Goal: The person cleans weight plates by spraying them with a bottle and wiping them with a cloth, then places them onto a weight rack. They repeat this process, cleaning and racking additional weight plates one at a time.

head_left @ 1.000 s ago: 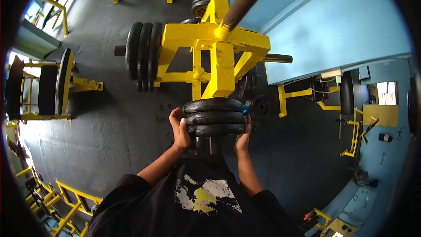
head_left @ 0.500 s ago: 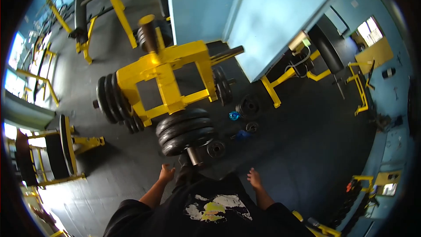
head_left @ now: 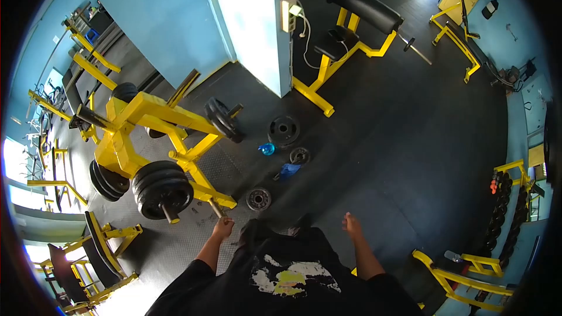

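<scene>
My left hand [head_left: 222, 227] hangs low beside my body, fingers loosely bent and holding nothing; it overlaps the end of a low peg on the yellow weight plate rack [head_left: 120, 146] in this view. Black weight plates [head_left: 157, 190] sit on the rack's pegs, a stack of them just beyond that hand. My right hand [head_left: 352, 225] is held out over the dark floor with nothing in it, its fingers loosely parted. On the floor ahead lie a small plate [head_left: 259, 199], another small plate [head_left: 300, 155] and a larger plate [head_left: 284, 131].
A blue bottle [head_left: 267, 149] and a blue cloth-like item [head_left: 289, 170] lie among the floor plates. A blue pillar [head_left: 254, 29] with a power strip [head_left: 288, 15] rises ahead. Beyond it stands a padded yellow bench [head_left: 336, 44]. A yellow frame [head_left: 451, 272] is at lower right, near a dumbbell rack [head_left: 497, 216].
My view has turned right and I have moved, so the plate rack now sits farther left. The pillar, bench and floor plates show more fully. Both hands still hold nothing.
</scene>
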### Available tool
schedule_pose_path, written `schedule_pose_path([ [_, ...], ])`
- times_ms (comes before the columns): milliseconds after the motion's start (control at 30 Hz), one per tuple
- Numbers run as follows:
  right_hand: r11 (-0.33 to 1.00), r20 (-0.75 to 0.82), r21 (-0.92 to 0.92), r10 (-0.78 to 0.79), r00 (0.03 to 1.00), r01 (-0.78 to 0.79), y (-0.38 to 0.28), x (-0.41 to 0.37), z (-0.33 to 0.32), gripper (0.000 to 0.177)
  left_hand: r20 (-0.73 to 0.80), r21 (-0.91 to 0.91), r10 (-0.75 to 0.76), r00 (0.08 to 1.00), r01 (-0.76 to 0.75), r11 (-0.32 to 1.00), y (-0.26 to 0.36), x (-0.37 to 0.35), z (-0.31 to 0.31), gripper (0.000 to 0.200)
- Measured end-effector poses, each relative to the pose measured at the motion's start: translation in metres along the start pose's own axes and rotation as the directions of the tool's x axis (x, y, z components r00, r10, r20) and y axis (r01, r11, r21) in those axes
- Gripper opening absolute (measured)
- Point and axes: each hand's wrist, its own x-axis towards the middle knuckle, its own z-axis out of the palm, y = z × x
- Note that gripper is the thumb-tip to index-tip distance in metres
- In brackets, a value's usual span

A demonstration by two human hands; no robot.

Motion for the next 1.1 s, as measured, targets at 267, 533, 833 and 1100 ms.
schedule_pose_path([
  [267, 0.999, 0.059, 0.042, 0.028, 0.998, -0.031, -0.049, 0.078, -0.021, 0.058, -0.026, -0.004, 0.000, 1.000, 0.000, 1.000, 0.062, 0.014, 0.062, 0.047],
  [533, 0.997, 0.196, -0.061, -0.024, 0.980, 0.036, -0.120, 0.169, -0.020, 0.054, 0.028, 0.047, -0.254, 0.967, 0.253, 0.966, 0.114, 0.078, 0.125, 0.050],
  [833, 0.787, 0.215, -0.559, -0.166, 0.962, 0.260, -0.243, 0.294, -0.129, 0.039, -0.150, -0.489, -0.068, 0.986, -0.014, 0.872, 0.301, 0.179, 0.172, 0.040],
  [1100, 0.515, 0.564, -0.626, -0.220, 0.796, 0.586, -0.373, 0.419, -0.098, 0.031, -0.270, -0.773, -0.276, 0.922, -0.037, 0.634, 0.389, 0.167, 0.182, 0.024],
])
